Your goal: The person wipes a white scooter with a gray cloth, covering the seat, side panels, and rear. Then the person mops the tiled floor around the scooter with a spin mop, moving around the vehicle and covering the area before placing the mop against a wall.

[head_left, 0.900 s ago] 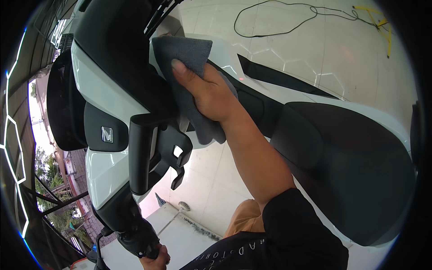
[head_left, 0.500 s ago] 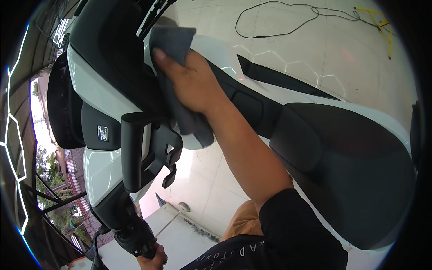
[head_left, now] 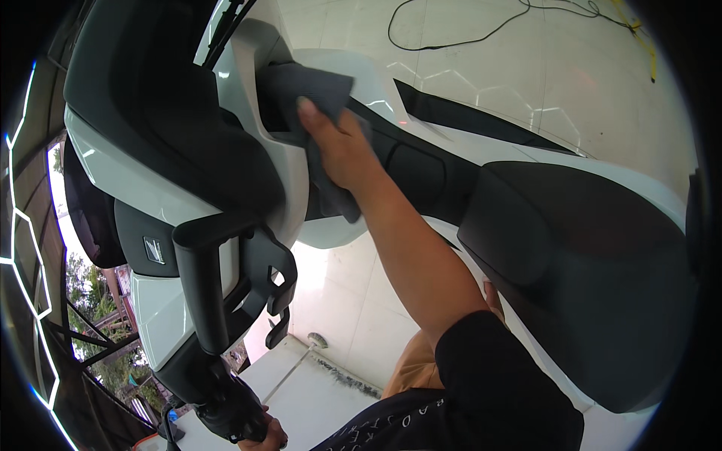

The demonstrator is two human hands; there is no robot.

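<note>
Seen from above, a person in a black shirt and tan trousers is at a white and black scooter with a broad black seat. The two hands are well apart. The right hand is clamped on a gray cloth, thumb on top and the other fingers mostly hidden; hand and cloth are slightly blurred. The cloth is to the left of the seat and above it, over a dark part of the body edged by the white front panel; whether it presses on the surface, I cannot tell. The left hand, far left of the seat and below it, is wrapped around the end of a black handlebar grip.

Compared with half a second ago, the scooter's front end sits farther left of the seat, while the seat has hardly shifted. The black handlebar cover has swung away from the cloth, so a strip of the white front panel now shows between them. The cloth's upper end is a little closer to the seat, and the left hand keeps its hold.

Above the seat, a black cable lies on the pale tiled floor; left of the seat and below it lies a round-headed brush
</note>
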